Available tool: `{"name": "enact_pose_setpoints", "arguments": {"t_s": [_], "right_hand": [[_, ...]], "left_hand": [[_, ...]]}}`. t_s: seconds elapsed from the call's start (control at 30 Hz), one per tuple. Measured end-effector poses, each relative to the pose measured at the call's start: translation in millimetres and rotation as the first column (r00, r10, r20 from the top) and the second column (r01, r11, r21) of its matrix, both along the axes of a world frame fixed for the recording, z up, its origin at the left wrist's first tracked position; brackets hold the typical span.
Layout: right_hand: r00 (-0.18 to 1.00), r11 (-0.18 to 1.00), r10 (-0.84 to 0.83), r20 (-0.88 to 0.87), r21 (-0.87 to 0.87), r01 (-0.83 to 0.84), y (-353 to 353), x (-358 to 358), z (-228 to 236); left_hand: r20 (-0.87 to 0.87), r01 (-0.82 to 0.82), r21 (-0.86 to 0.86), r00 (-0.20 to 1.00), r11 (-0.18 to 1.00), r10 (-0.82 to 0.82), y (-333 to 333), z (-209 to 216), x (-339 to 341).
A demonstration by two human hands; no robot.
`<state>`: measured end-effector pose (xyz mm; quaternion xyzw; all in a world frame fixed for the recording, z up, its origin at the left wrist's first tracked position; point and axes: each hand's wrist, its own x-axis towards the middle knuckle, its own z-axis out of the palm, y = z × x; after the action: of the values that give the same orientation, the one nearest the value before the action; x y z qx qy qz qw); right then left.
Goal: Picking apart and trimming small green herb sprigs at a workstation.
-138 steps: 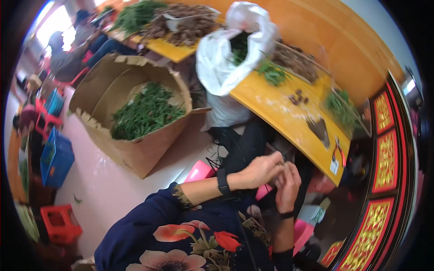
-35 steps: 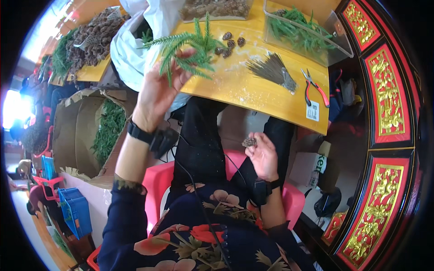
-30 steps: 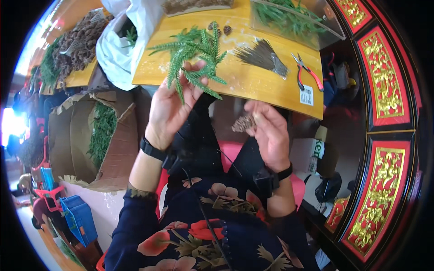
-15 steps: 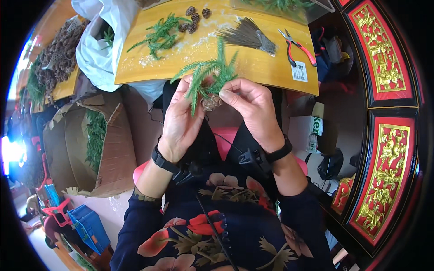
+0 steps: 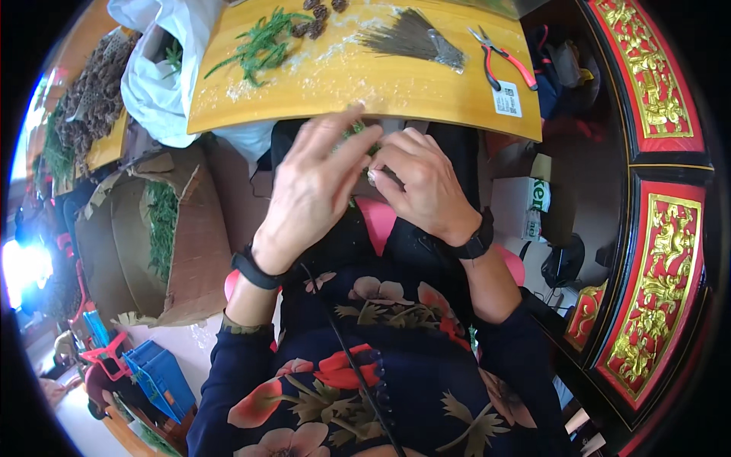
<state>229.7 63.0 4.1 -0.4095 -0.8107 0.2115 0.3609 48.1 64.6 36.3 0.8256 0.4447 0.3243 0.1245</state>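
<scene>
A green pine sprig (image 5: pixel 352 132) is between my hands, just off the near edge of the yellow table (image 5: pixel 426 99). My left hand (image 5: pixel 312 175) is back-up over it, its long fingers bent around the sprig and hiding most of it. On the other side, my right hand (image 5: pixel 422 181) has its fingers curled, with thumb and forefinger pinched at the sprig's base. The pinecone under the sprig, seen earlier, is now hidden by my hands.
On the table are loose green sprigs (image 5: pixel 263 47), several pinecones (image 5: pixel 314 29), a bundle of thin brown wires (image 5: pixel 415 38) and red-handled pliers (image 5: pixel 499 59). A cardboard box (image 5: pixel 202 244) with greenery stands at left. Carved red-and-gold panels (image 5: pixel 655 282) line the right.
My left hand has turned over, from palm beside the sprig to back-up across it. The sprig's spread branches are now gathered and mostly covered. The view has shifted slightly.
</scene>
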Motion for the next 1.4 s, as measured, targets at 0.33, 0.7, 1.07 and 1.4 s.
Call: {"name": "enact_pose_setpoints", "arguments": {"t_s": [0.33,0.7,1.07,1.4], "right_hand": [[0.975,0.991,-0.106,-0.196,0.06,0.12,5.0,3.4,2.8],[0.857,0.945,-0.305,-0.416,-0.242,0.219,-23.7,-18.5,25.9],[0.889,0.943,-0.323,-0.326,-0.187,0.275,-33.0,-8.3,46.6],[0.9,0.944,-0.201,-0.387,-0.323,0.071,-34.9,-7.1,47.1]], "left_hand": [[0.226,-0.078,-0.491,0.951,0.868,0.213,7.1,-13.1,-19.6],[0.642,0.232,-0.652,0.676,0.722,0.362,-3.7,-4.4,-5.8],[0.725,0.283,-0.603,0.583,0.746,0.366,-18.2,12.8,9.7],[0.766,0.342,-0.629,0.429,0.699,0.479,-31.1,5.2,3.9]]}}
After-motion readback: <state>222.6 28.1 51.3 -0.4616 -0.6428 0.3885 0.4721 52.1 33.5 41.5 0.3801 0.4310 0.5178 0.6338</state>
